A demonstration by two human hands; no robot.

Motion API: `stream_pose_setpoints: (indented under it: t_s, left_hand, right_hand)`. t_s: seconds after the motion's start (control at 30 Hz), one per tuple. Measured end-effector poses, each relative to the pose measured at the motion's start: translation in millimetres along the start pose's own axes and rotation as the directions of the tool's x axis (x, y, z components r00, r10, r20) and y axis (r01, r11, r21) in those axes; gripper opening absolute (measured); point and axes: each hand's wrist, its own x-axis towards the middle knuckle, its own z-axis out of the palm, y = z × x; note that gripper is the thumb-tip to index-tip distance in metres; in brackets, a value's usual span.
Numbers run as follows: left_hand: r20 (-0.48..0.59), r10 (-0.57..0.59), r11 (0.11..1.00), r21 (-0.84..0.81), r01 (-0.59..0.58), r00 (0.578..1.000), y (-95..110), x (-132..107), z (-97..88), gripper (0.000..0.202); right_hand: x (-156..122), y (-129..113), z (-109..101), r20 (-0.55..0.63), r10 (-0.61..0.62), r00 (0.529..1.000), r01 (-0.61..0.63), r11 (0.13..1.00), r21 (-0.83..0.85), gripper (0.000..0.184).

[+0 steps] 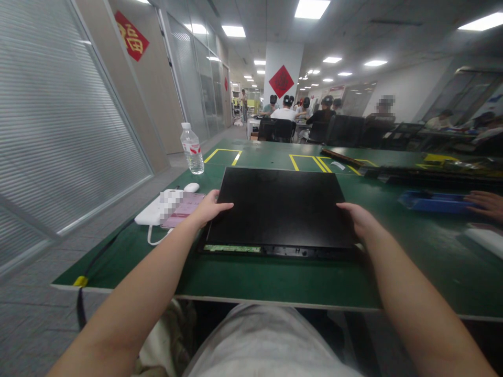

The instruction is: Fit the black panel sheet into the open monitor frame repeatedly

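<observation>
A black flat display panel (279, 207) lies in front of me, with a dark frame (302, 252) under it along the near side. At the frame's near left a green circuit board strip (231, 248) shows. My left hand (212, 207) grips the panel's left edge, thumb on top and fingers mostly hidden below the edge. On the opposite edge my right hand (356, 217) holds the panel the same way, its thumb resting on the dark surface.
A green table (283, 285) carries everything. Left of the panel are a water bottle (192, 149), a white power bank (151, 212), a phone (184, 209) and a white mouse (192, 187). To the right, another person's hand (487, 203) is by a blue tray (436, 201).
</observation>
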Motion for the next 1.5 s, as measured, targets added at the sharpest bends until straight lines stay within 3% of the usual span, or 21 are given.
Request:
stream_pose_setpoints:
  t_s: [0.13, 0.47, 0.9, 1.5]
  left_hand:
    - [0.009, -0.008, 0.999, -0.032, 0.009, 1.0, 0.1, -0.3, 0.4, 0.057]
    - [0.041, -0.025, 0.994, -0.109, 0.03, 0.999, 1.3, -1.2, 1.3, 0.06]
    - [0.019, -0.025, 0.998, -0.057, 0.026, 1.0, -0.6, 2.2, 0.0, 0.057]
    - [0.017, 0.017, 0.999, -0.042, -0.016, 1.0, -4.1, 3.9, -0.8, 0.055]
  right_hand:
    - [0.3, -0.9, -0.7, -0.001, 0.12, 0.993, -0.119, 0.993, 0.024, 0.017]
    - [5.5, -0.1, -2.2, 0.002, 0.083, 0.997, -0.083, 0.996, 0.037, 0.023]
    - [-2.7, -3.8, 1.8, 0.028, 0.14, 0.99, -0.141, 0.989, 0.054, 0.025]
    - [1.2, -1.2, 0.5, 0.021, 0.064, 0.998, -0.064, 0.998, -0.004, 0.023]
